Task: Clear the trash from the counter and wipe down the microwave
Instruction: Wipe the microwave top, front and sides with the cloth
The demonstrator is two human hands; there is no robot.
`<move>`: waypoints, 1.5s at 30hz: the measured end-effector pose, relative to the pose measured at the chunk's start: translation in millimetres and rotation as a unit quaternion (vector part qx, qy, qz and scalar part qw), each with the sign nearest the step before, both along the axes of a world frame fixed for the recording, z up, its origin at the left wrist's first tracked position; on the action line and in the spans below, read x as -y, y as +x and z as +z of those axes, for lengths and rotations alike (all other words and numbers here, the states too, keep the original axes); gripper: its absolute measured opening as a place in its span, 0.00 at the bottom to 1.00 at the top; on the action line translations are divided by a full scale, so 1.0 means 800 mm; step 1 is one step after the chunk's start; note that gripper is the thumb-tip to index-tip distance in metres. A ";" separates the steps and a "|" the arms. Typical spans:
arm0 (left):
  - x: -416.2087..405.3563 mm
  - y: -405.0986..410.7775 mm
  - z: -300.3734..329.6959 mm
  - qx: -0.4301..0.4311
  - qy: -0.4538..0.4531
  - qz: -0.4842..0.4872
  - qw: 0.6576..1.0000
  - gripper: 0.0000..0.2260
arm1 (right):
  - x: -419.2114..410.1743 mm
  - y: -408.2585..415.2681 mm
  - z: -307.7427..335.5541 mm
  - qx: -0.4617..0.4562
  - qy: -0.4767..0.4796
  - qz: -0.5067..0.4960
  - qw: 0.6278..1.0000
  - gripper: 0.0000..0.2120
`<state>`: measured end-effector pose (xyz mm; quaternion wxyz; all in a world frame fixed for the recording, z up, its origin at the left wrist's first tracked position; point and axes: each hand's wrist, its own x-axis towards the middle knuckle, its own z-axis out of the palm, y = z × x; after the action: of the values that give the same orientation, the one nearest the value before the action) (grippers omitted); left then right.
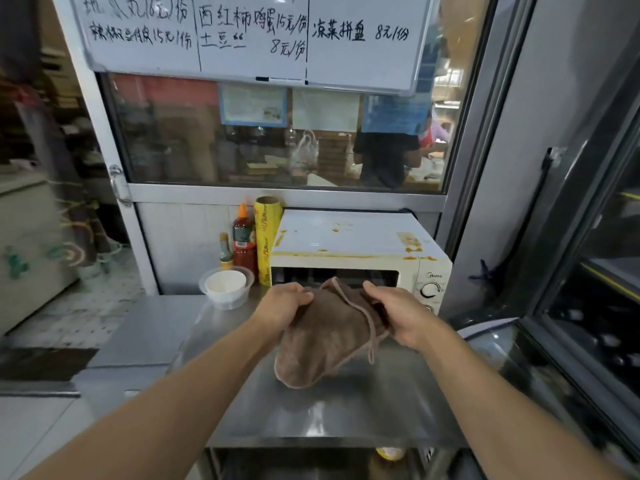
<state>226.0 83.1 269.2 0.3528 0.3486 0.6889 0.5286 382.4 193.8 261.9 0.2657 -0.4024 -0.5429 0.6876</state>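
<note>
A brown cloth [325, 341] hangs above the steel counter [346, 410], held from both sides. My left hand [284, 306] grips its left edge and my right hand [398, 313] grips its right edge. Behind the cloth stands a cream microwave [349, 237] with orange-brown sauce stains on its top and along the front edge. Its door is partly hidden by the cloth. A clear plastic bowl with a white paper cup inside [227, 285] sits on the counter to the left of the microwave.
A red sauce bottle [244, 237], a small dark bottle [225, 251] and a yellow cling-film roll [266, 237] stand against the wall left of the microwave. A glass-door fridge [595, 271] flanks the right. A whiteboard menu [249, 36] hangs above.
</note>
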 end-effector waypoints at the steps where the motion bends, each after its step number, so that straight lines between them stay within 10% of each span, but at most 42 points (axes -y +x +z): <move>1: 0.002 -0.001 0.006 -0.018 0.004 0.008 1.000 0.16 | 0.002 -0.001 -0.004 -0.031 -0.038 0.006 0.999 0.14; 8: 0.005 -0.011 0.043 -0.329 -0.069 0.073 0.939 0.06 | 0.000 -0.014 -0.043 -0.203 -0.151 -0.076 0.965 0.16; 13: -0.003 -0.009 0.045 -0.198 -0.051 0.071 0.976 0.06 | 0.016 -0.023 -0.057 -0.213 -0.250 -0.052 0.943 0.03; 17: -0.005 -0.011 0.039 -0.119 -0.049 0.104 0.986 0.03 | 0.028 -0.033 -0.068 -0.080 -0.259 0.013 0.962 0.17; 21: 0.001 -0.015 0.031 -0.045 -0.058 0.107 0.991 0.03 | 0.041 -0.041 -0.059 -0.145 -0.276 0.092 0.946 0.15; 36: 0.020 -0.070 0.002 0.190 -0.079 0.151 0.967 0.07 | 0.021 -0.100 -0.025 0.009 0.116 0.006 0.993 0.06; 45: 0.012 -0.142 -0.012 0.082 -0.046 0.028 0.995 0.14 | 0.018 -0.144 0.001 0.092 0.243 0.012 0.965 0.31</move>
<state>112.5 73.3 259.4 0.4088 0.2686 0.6907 0.5325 267.4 179.3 262.6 0.2963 -0.3807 -0.7208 0.4977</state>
